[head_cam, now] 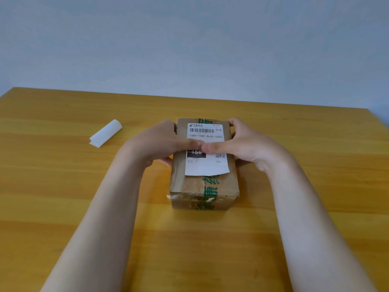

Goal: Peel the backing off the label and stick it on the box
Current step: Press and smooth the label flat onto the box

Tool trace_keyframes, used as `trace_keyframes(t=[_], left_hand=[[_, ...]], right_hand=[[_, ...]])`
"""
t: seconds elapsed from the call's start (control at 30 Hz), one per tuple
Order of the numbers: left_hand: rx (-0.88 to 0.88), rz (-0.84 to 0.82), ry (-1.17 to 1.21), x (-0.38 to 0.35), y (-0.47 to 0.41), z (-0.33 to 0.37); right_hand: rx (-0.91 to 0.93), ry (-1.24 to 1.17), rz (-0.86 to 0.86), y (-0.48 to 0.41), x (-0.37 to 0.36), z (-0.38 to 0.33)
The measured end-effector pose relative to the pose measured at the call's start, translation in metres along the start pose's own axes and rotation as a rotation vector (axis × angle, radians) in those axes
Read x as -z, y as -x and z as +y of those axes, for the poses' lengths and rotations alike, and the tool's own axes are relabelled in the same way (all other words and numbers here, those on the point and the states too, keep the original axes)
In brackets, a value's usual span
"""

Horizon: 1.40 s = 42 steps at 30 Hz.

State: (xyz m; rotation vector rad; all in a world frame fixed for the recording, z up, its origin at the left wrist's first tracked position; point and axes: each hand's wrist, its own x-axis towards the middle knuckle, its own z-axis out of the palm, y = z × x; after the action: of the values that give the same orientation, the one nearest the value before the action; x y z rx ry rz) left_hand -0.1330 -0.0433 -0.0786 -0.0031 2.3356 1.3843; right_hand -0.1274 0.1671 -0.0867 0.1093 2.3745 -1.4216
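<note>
While the brown cardboard box with green-printed tape [203,165] sits mid-table, the white printed shipping label [207,149] lies on its top face. Left hand [160,142] and right hand [242,142] grasp the box sides, thumbs pressing the label. Curled white backing paper [106,133] lies far left on the yellow wooden table [63,186].

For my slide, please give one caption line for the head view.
Both hands press the label onto the box; curled backing lies aside.
</note>
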Motion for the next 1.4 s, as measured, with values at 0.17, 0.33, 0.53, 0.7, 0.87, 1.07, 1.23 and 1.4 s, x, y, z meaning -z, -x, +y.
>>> trace_keyframes(t=[0.17, 0.33, 0.53, 0.7, 0.87, 1.07, 1.23, 1.4], left_hand=[[0.028, 0.104, -0.051, -0.011, 0.002, 0.009], [0.056, 0.226, -0.152, -0.018, 0.001, 0.012], [0.095, 0.260, -0.210, -0.021, 0.000, 0.014], [0.130, 0.338, -0.242, -0.021, -0.009, 0.007], [0.087, 0.365, -0.180, -0.019, -0.014, 0.000], [0.036, 0.373, -0.174, -0.018, -0.015, -0.003], [0.058, 0.321, -0.151, -0.018, -0.012, -0.002], [0.064, 0.226, -0.052, -0.011, -0.006, 0.000]], right_hand=[[-0.004, -0.028, 0.056, -0.004, -0.004, 0.000], [0.003, -0.032, 0.132, -0.009, -0.007, 0.003], [0.024, 0.003, 0.221, -0.017, -0.008, 0.004], [0.041, 0.054, 0.249, -0.021, -0.009, 0.004], [0.058, 0.076, 0.279, -0.019, -0.011, 0.004], [0.085, 0.136, 0.278, -0.020, -0.009, 0.003], [0.048, 0.141, 0.225, -0.016, -0.010, 0.001], [0.025, 0.073, 0.141, -0.010, -0.005, 0.000]])
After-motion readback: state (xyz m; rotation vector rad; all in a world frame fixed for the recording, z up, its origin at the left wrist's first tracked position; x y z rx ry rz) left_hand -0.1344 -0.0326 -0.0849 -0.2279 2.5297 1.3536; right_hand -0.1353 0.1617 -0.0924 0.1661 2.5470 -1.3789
